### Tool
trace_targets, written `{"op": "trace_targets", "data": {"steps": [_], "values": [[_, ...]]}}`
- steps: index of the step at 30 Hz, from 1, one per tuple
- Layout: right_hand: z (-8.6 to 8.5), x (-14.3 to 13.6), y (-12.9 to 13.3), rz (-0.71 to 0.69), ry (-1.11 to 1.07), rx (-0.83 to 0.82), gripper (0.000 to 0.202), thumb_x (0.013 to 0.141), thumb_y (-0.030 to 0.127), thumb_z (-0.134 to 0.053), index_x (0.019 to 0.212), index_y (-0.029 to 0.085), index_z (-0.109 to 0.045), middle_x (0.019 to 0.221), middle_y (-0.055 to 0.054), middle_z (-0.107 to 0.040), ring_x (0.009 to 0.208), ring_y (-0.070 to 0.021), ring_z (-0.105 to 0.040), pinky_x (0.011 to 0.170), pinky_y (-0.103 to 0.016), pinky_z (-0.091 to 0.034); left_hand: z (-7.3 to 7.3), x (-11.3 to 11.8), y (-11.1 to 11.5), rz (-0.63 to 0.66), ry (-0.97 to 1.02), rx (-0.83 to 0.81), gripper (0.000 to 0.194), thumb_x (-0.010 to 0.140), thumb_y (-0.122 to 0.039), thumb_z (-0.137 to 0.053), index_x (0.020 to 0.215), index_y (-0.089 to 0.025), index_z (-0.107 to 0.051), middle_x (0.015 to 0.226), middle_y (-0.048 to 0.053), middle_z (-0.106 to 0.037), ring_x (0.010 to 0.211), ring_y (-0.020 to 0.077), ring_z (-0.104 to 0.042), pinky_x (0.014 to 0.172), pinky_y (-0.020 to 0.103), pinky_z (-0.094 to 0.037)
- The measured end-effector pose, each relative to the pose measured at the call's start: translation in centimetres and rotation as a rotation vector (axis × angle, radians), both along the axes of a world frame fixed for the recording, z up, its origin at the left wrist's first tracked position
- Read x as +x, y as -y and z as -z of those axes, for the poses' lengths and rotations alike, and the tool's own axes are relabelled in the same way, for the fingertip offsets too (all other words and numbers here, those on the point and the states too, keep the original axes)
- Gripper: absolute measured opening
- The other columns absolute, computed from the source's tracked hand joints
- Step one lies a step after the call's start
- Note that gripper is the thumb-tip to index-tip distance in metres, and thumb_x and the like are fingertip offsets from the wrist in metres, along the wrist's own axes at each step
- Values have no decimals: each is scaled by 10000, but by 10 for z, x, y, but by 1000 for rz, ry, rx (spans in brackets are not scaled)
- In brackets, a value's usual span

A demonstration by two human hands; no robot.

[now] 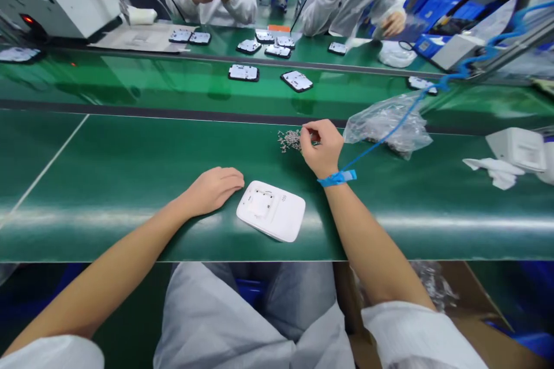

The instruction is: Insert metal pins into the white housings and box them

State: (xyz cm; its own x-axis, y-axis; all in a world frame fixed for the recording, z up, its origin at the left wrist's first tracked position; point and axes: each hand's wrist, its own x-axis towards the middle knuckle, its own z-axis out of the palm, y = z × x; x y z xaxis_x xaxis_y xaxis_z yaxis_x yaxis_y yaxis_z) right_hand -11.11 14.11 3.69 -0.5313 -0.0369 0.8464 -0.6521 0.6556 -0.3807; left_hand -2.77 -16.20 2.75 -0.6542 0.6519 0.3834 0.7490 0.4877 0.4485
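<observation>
My left hand (219, 189) lies on the green work surface with its fingers stretched out, holding nothing. Its fingertips are close to the left corner of a white plastic housing (285, 216), which has a square recess and a cluster of small holes. At the heap of small metal pieces, which look like screws (289, 140), my right hand (324, 147) is curled with thumb and forefinger pinched. Whatever is between those fingertips is too small to make out. A blue strap (337, 178) with a coiled cord circles my right wrist.
A clear plastic bag (392, 124) sits right of the heap, the blue cord (381, 141) crossing it. Beyond runs a belt (168, 83) carrying several black-and-white units (243, 72). Two co-workers in white coats stand opposite. White parts (517, 150) and a crumpled tissue (496, 173) lie far right.
</observation>
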Motion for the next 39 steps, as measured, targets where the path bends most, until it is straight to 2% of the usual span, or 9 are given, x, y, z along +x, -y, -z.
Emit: {"op": "trace_targets", "data": {"steps": [4,7,10,14,21,26,33,36,39], "values": [[-25,26,11,-320,91,140,119,984,243,-576,941,217,-684,853,-51,-708,702,-167,-621,643,-326,-525,-11,-10,-28,-200,363,632,138,904,-325,-745,900,-189,-725,879,47,-751,785,149,-686,702,273,-521],[-29,36,19,-532,68,287,132,1000,273,-615,1094,239,-702,1029,-75,-731,928,-206,-693,794,-375,-598,-22,-19,-61,-167,774,1027,258,756,-343,-896,859,-181,-724,819,32,-753,717,119,-677,662,228,-527],[-24,39,26,-578,-21,253,124,1003,256,-647,1115,256,-697,1079,-79,-722,1013,-212,-700,854,-391,-615,-26,-20,-80,-40,1049,1171,309,674,-332,-958,808,-168,-733,762,27,-747,684,104,-678,668,204,-550],[-21,46,34,-641,-57,212,191,978,280,-702,1166,249,-680,1096,-80,-727,1012,-205,-710,855,-366,-625,-24,-11,-77,18,1144,1215,329,651,-307,-978,788,-155,-720,710,22,-737,661,107,-695,653,188,-574],[-30,66,37,-598,19,219,171,958,274,-718,1123,240,-749,1041,-73,-742,932,-194,-720,794,-346,-631,-22,-4,-74,-15,1012,1135,377,674,-293,-950,838,-143,-645,763,19,-733,696,110,-701,682,201,-576],[-24,80,37,-338,76,218,77,960,218,-705,969,223,-781,953,-64,-773,845,-188,-735,734,-325,-614,-14,-7,-76,-20,886,1008,155,822,-122,-688,958,-148,-619,863,26,-719,744,97,-686,731,228,-553],[-47,99,35,-60,272,312,121,941,233,-679,856,214,-764,836,-44,-769,713,-193,-693,684,-333,-552,-15,-11,-67,24,398,603,177,822,-126,-574,989,-171,-609,1026,56,-681,814,128,-607,731,276,-460],[-52,109,40,-45,448,414,88,899,223,-691,844,210,-759,793,-31,-756,674,-190,-661,647,-326,-510,-13,-20,-60,-85,264,294,55,786,-184,-620,786,-176,-566,890,36,-623,759,142,-528,684,287,-384],[-46,118,47,-49,580,526,57,852,194,-703,819,202,-749,861,-44,-762,807,-232,-675,748,-368,-512,-8,-32,-56,-44,353,57,240,816,-260,-608,624,-187,-485,680,4,-548,665,144,-476,631,292,-314]]}}
